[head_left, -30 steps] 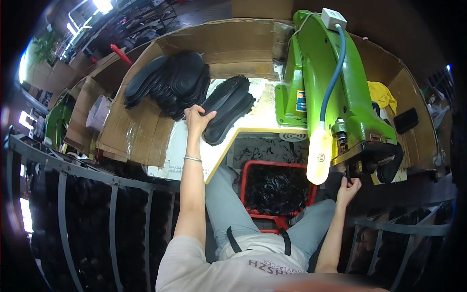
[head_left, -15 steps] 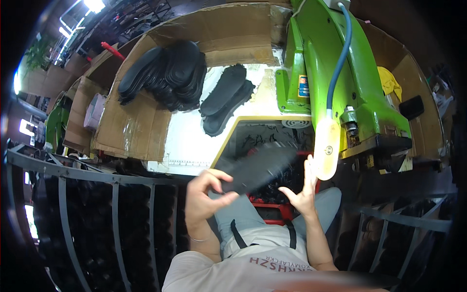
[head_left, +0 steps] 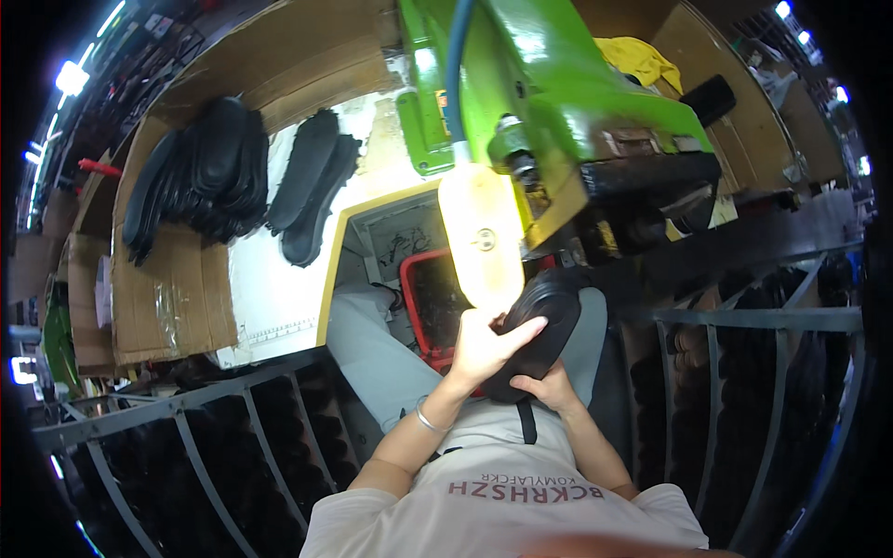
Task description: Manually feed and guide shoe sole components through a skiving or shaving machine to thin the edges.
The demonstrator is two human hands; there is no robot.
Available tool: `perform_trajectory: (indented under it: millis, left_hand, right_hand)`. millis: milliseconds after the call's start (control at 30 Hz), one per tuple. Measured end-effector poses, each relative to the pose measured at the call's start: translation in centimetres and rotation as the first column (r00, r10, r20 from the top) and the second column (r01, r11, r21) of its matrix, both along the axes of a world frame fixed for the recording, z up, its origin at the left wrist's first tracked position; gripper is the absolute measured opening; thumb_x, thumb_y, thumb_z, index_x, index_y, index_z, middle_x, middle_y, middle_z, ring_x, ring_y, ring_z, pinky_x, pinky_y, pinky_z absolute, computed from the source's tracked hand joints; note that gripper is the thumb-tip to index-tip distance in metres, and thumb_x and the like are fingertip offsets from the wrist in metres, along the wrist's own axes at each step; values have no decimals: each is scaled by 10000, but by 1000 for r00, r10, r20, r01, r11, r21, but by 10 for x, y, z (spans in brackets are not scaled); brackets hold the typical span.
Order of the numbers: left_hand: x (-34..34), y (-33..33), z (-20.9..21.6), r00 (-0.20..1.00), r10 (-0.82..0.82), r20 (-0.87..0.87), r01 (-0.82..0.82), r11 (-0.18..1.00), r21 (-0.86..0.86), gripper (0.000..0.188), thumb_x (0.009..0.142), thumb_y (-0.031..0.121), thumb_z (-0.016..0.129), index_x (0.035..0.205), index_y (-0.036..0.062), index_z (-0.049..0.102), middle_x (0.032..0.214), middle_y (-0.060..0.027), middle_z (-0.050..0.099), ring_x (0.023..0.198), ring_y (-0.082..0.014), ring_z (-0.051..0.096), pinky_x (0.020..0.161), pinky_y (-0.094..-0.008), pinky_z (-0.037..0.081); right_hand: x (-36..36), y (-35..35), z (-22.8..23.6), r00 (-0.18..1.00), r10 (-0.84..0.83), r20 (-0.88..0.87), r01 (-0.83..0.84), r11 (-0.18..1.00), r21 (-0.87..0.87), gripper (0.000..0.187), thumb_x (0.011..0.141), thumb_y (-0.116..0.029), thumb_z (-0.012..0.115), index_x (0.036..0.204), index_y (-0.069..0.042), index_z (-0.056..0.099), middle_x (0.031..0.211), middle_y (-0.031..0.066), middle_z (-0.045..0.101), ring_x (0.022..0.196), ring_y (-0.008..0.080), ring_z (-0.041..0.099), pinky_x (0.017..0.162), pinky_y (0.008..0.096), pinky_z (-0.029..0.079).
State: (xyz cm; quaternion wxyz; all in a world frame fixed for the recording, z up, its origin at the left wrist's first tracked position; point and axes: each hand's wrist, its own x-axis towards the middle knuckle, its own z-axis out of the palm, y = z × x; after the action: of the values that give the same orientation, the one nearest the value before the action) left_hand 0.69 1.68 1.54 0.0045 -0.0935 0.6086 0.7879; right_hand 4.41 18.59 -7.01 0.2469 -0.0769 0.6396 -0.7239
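Observation:
In front of my lap, both hands hold black shoe soles [head_left: 544, 339], which look like several stacked together and tilted away from me. My left hand [head_left: 484, 352] grips their left side, with the thumb lying across the top. My right hand [head_left: 556, 383] is closed round the near right end, its fingers partly hidden beneath. Just beyond the soles hangs a bright lamp [head_left: 484, 232] on a blue cable, close to my left hand. To the left, two rough-edged black soles [head_left: 312, 186] lie on the white worktable [head_left: 265, 288].
A green machine [head_left: 577, 84] rises ahead, its dark head [head_left: 651, 177] to the right. A pile of black soles [head_left: 209, 167] stands inside the cardboard wall [head_left: 177, 307]. Below the table sits a red bin [head_left: 409, 298]. Metal racks [head_left: 186, 409] flank me.
The view has turned rightward. The sole that my left hand swung over the table opening is now at my lap among several soles. My right hand, open before, has closed on them.

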Motion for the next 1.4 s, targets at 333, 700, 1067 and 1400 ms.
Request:
perform_trajectory:
  millis: [333,700,1067,1400]
  left_hand:
    - [-7,-4,-37,973,162,-163,-203,939,-276,148,780,-34,683,909,-34,610,799,-42,632,700,-54,563,631,-185,457]
    - [-22,3,-21,969,107,-225,-184,915,-359,247,780,-71,657,996,-26,548,857,-54,622,750,-66,577,692,-194,485]
    - [-14,-45,1,934,190,-303,-197,980,6,239,788,4,663,1011,-56,602,903,-69,635,797,-114,598,726,-247,489]
    - [44,-102,-23,948,305,-85,-295,949,116,247,786,-35,650,1020,-59,574,910,-87,639,807,-126,605,755,-246,489]
  right_hand:
    - [1,36,6,964,-47,262,80,990,-120,439,662,-16,737,1071,56,594,1032,94,637,936,168,593,853,291,460]
    - [-101,92,67,826,-559,79,554,776,-302,516,720,18,574,1222,56,457,1091,144,578,992,246,588,901,339,464]
    - [-166,36,83,889,-431,154,452,775,-442,453,738,36,592,1173,16,466,948,99,598,877,180,602,788,288,497]
    - [-121,-37,83,943,-332,29,311,845,-434,402,703,56,589,1101,7,559,998,71,620,893,147,593,820,280,461]
